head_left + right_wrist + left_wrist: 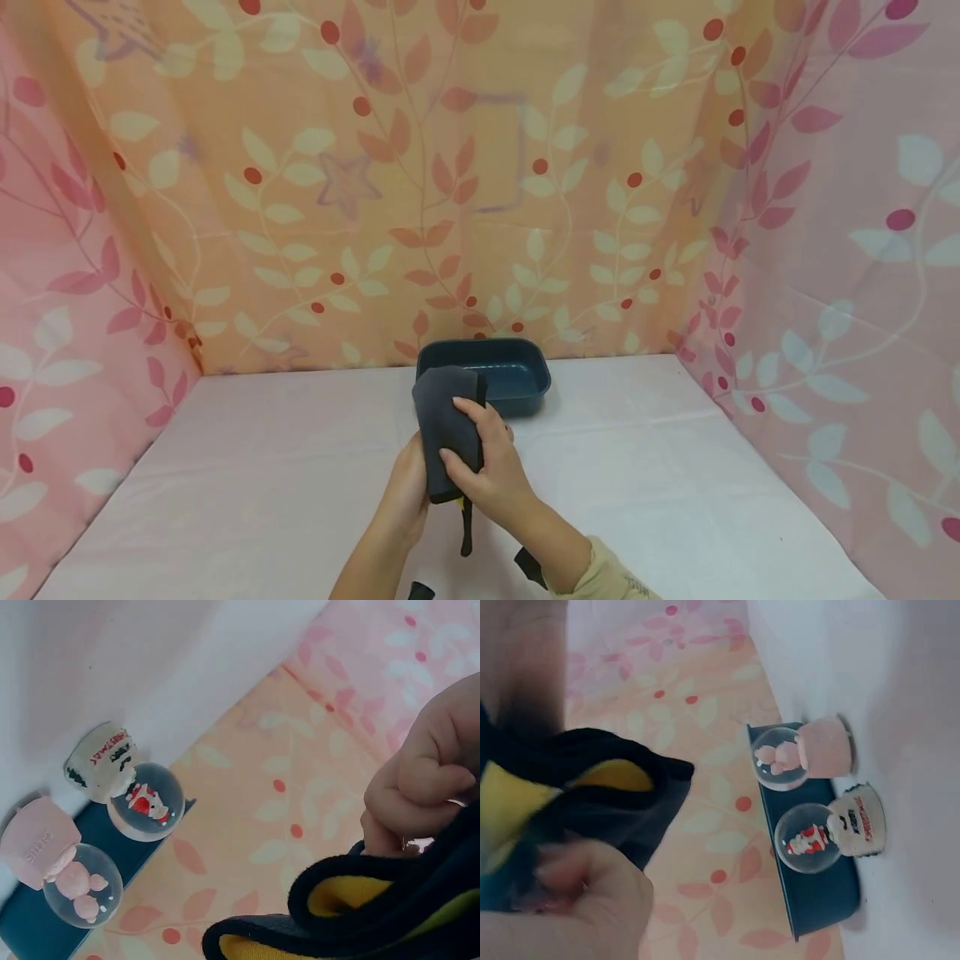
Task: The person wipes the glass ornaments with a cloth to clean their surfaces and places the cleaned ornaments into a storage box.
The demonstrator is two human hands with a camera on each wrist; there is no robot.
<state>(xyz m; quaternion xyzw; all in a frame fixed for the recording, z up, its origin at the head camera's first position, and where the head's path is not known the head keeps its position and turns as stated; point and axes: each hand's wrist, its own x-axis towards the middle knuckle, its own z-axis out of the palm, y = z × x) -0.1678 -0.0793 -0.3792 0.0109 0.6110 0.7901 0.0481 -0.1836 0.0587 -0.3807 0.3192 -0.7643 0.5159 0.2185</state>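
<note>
Both hands hold a folded dark grey cloth (448,429) with black edging and a yellow inner side, raised above the table. My left hand (407,483) grips it from the left and beneath. On its right face lie the thumb and fingers of my right hand (495,467), pressing it. A small shiny bit shows between fingers and cloth in the right wrist view; I cannot tell what it is. Beyond stand two snow globes, one with a pink base (826,746) and one with a white base (861,821); the cloth and hands hide them in the head view.
A dark teal rectangular tray (525,408) stands at the table's back edge, behind the snow globes. The white-covered table (285,467) is enclosed by leaf-patterned curtains (450,167) at the back and both sides. Black wrist-worn pieces (528,565) show near the forearms.
</note>
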